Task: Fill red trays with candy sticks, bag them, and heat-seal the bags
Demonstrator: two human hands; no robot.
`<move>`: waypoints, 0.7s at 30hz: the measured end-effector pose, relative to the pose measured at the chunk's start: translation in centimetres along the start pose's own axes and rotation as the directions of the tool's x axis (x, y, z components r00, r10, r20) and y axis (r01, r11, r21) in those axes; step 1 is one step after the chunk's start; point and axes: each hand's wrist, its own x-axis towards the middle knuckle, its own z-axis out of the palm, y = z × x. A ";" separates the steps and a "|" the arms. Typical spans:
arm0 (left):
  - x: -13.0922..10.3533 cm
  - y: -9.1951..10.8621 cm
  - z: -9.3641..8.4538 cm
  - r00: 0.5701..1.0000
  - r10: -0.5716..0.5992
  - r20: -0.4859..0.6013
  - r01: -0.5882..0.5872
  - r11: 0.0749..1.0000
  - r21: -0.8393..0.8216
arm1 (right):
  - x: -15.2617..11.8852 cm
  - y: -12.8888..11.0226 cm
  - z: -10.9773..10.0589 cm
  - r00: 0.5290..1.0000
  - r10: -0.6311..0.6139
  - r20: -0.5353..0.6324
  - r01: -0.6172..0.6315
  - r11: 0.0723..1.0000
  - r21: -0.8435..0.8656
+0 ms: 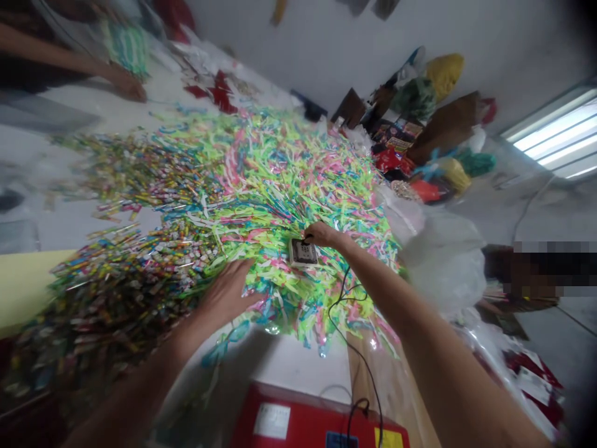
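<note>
My right hand [321,234] is closed at the upper edge of a square power socket box [304,252] with a dark face and white sides. Its fingertips pinch what looks like a small black plug [307,239] against the socket face. The socket box rests on a wide heap of green, pink, blue and white plastic strips [280,168]. My left hand [236,287] lies with fingers apart over the near edge of that heap, holding nothing. Beside it on the left is a dense pile of small colourful wrapped sticks [153,261].
A black cable [342,330] runs under my right forearm to a red machine [298,414] at the front edge. Another person's hand [128,84] rests on the table at upper left. Plastic bags [443,258] and mixed bundles [396,158] crowd the right side.
</note>
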 end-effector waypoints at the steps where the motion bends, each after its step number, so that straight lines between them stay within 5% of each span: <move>1: 2.1 0.8 0.9 0.999 -0.010 0.052 0.009 1.000 0.027 | -0.6 -0.2 0.2 1.000 0.005 -0.009 -0.005 1.000 0.001; 5: 10.4 3.5 5.8 0.955 -0.111 0.275 0.092 0.992 0.081 | -2.2 -0.3 1.1 0.998 0.017 -0.053 -0.016 1.000 0.006; 8: 13.2 3.8 8.7 0.955 -0.081 0.287 0.061 0.995 0.076 | -2.6 0.1 1.3 0.996 -0.010 -0.092 0.013 1.000 0.027; 15: 12.9 3.8 10.2 0.983 -0.065 0.173 0.038 0.987 0.154 | -2.2 -1.0 0.5 1.000 -0.023 -0.005 0.022 0.993 -0.117; 21: 12.0 3.9 10.1 0.984 -0.019 0.175 -0.014 0.983 0.185 | -2.6 -2.7 2.2 1.000 0.003 0.025 0.000 0.989 -0.149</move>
